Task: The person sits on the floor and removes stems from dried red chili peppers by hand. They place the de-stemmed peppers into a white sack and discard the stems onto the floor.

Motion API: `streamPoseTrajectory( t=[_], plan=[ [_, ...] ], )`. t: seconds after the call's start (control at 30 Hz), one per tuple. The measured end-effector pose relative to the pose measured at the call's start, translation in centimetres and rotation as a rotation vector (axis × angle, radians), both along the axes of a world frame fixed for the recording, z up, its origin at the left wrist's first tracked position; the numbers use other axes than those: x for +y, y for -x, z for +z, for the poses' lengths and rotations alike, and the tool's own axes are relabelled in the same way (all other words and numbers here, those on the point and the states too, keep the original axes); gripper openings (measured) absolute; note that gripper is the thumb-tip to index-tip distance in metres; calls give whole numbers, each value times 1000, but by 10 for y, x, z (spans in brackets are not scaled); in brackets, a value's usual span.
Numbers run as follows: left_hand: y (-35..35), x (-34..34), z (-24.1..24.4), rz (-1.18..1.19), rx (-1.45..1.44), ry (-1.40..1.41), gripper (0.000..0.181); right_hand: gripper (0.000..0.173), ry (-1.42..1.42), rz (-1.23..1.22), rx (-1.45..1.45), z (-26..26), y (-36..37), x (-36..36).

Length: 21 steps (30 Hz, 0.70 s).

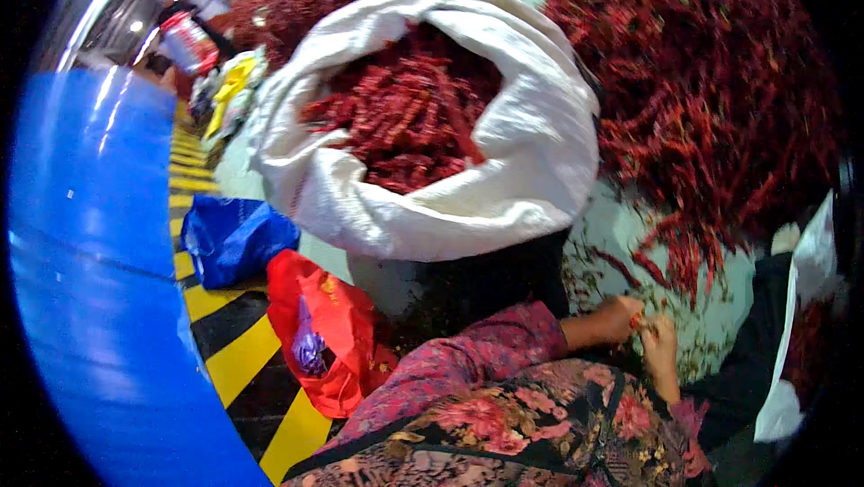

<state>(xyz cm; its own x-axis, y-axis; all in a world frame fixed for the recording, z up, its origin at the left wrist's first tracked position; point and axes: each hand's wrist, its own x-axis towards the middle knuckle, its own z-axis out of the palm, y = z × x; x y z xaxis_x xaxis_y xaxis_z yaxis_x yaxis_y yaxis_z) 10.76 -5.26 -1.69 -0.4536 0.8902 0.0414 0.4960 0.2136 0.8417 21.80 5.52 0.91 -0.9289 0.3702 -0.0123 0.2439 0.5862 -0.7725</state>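
Note:
My left hand [607,319] and my right hand [659,340] meet low on the right, over the pale floor sheet. A small red piece, seemingly a dried red chilli [636,319], shows pinched where their fingers come together; most of it is hidden. Just beyond the hands, a loose cluster of dried red chillies [688,254] trails off a large chilli heap [702,82]. In front of me stands a white woven sack [540,149] with its rim rolled down, and dried red chillies [412,116] fill its mouth.
To the left are a red bag [351,352] with purple plastic inside and a blue bag [236,237]. A yellow-black striped floor border [243,359] runs beside a blue surface [101,251]. Stem scraps [587,278] litter the sheet. A person [182,21] is far back left.

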Motion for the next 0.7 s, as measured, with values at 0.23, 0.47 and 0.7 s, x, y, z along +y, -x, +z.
streamPoseTrajectory(
  t=[0.23, 0.47, 0.7],
  plan=[
    [-6, 0, 34, 34, -38, 5, 23, 8, 437, -12, -44, 5, -13, 7],
    [-4, 1, 44, 142, -229, 80, 26, 13, 558, -1, 21, 15, -9, 7],
    [-19, 4, 46, 239, -213, 175, 28, 14, 390, 87, 124, 40, -13, 4]
  ],
)
